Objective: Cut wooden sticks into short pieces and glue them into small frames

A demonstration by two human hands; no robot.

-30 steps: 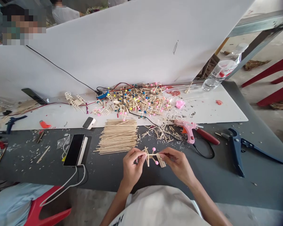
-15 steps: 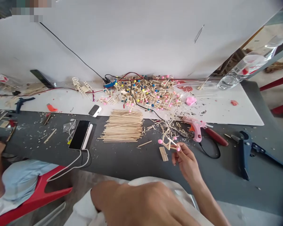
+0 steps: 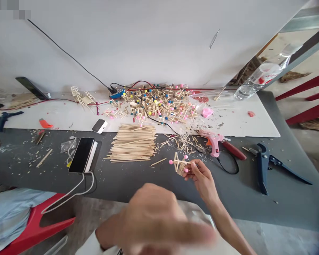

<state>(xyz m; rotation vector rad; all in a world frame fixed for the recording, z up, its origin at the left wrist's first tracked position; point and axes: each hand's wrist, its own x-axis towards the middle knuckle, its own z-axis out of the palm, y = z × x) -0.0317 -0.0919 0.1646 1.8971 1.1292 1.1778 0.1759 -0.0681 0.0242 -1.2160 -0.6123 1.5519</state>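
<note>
My right hand (image 3: 201,177) pinches a small model of thin wooden sticks with pink balls (image 3: 177,163) between thumb and fingers, above the grey table. A short row of cut sticks lies behind the model, mostly hidden by it. My left hand (image 3: 154,216) is large and blurred, close to the camera. One of its fingers points to the right; the others cannot be made out. Left of the model, a stack of long wooden sticks (image 3: 132,143) lies on the table, and a single short stick (image 3: 158,162) lies between.
A pink glue gun (image 3: 215,143), a red-handled tool (image 3: 234,150) and blue cutters (image 3: 262,166) lie to the right. Behind is a heap of stick models (image 3: 159,102). A phone (image 3: 81,155) with a white cable lies left, a water bottle (image 3: 257,81) back right.
The view has shifted a little to the right. The stick model has turned in my right hand. My left hand has come up nearer the camera, with a finger now stretched rightward.
</note>
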